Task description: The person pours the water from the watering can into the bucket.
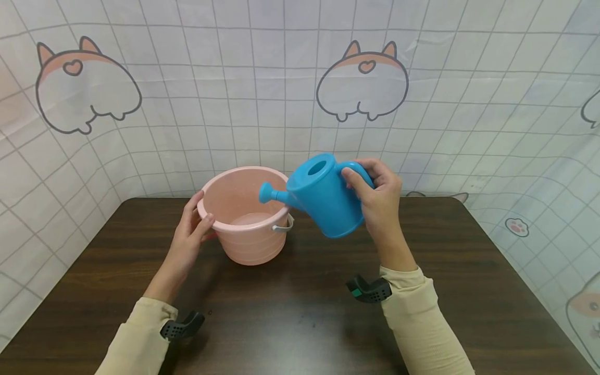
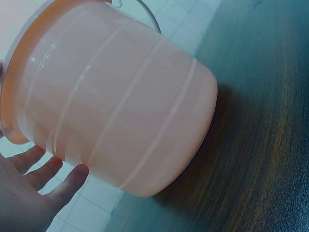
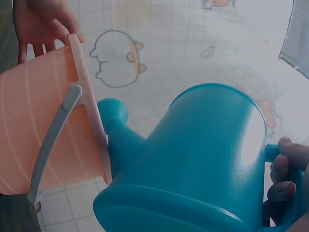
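A pink plastic bucket [image 1: 253,245] stands on the table, slightly tilted in the head view. My left hand [image 1: 185,229] holds it at the left rim, thumb at the rim and several fingers [image 2: 70,181] against the ribbed outer wall. My right hand [image 1: 382,192] grips the loop handle of a blue watering can [image 1: 325,200], held up at the bucket's right. The can leans left, its spout [image 1: 274,194] reaching over the bucket's rim with the round head above the opening. No stream of water shows at the spout.
A grey bail handle [image 3: 55,137] hangs down the bucket's right side. Beneath is a dark brown wooden table [image 1: 300,323]. A white gridded cloth [image 1: 262,78] with cartoon animals hangs behind and at both sides. Each wrist wears a black camera mount [image 1: 370,289].
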Motion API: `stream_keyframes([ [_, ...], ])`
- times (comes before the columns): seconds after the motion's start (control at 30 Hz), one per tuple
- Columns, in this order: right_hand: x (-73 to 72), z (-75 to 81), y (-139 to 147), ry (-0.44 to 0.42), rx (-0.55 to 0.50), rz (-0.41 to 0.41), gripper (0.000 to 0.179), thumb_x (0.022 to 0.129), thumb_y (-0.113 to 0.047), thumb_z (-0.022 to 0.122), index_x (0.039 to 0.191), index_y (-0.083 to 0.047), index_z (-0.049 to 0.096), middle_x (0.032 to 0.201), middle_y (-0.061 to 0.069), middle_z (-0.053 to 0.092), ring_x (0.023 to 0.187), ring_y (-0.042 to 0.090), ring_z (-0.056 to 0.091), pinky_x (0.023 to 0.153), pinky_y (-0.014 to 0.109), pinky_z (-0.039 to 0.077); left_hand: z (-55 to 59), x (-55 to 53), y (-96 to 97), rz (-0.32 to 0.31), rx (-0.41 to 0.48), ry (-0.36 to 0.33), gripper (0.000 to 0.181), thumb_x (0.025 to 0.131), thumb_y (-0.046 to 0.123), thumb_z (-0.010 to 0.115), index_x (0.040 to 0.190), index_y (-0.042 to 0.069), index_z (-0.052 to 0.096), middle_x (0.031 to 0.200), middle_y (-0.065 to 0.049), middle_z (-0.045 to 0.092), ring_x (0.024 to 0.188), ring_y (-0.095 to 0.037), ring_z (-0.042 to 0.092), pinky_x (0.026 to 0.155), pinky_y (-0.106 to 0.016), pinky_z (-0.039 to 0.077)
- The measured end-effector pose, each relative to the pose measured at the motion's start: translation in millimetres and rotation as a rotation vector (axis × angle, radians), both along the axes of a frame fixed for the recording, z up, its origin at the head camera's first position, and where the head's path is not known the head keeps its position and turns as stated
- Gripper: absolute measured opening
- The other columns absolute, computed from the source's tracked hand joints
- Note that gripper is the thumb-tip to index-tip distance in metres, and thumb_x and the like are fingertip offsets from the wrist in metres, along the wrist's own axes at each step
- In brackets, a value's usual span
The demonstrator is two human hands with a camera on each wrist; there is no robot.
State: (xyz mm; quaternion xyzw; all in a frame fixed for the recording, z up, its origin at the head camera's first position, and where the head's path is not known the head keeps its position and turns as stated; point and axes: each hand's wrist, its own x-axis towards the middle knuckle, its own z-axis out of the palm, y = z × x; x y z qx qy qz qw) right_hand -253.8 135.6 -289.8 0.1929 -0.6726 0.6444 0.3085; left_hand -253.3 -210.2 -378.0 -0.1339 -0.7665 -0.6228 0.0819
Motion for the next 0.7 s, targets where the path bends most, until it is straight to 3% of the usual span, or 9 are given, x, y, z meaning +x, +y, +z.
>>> stream_keyframes([
  [0.3,0.5,-0.4,0.7,0.004,0.020,-0.005,0.022,0.086,-0.016,0.063,0.099,0.002,0.060,0.076,-0.004,0.060,0.070,0.015,0.056,0.064,0.025,0.048,0.0,0.3,0.2,-0.005,0.006,-0.005,0.057,0.096,0.027,0.045,0.146,0.030,0.016,0.144,-0.017,0.031,0.113,-0.004,0.046,0.082,-0.021,0.049],
  [0.7,0.3,1.1,0.5,0.007,0.034,-0.018,0.021,0.086,-0.017,0.064,0.098,0.001,0.061,0.075,0.001,0.059,0.069,0.015,0.055,0.062,0.024,0.047,-0.3,-0.7,0.1,-0.010,0.000,0.006,0.057,0.096,0.026,0.045,0.145,0.029,0.016,0.145,-0.015,0.031,0.113,-0.006,0.047,0.083,-0.023,0.050],
])
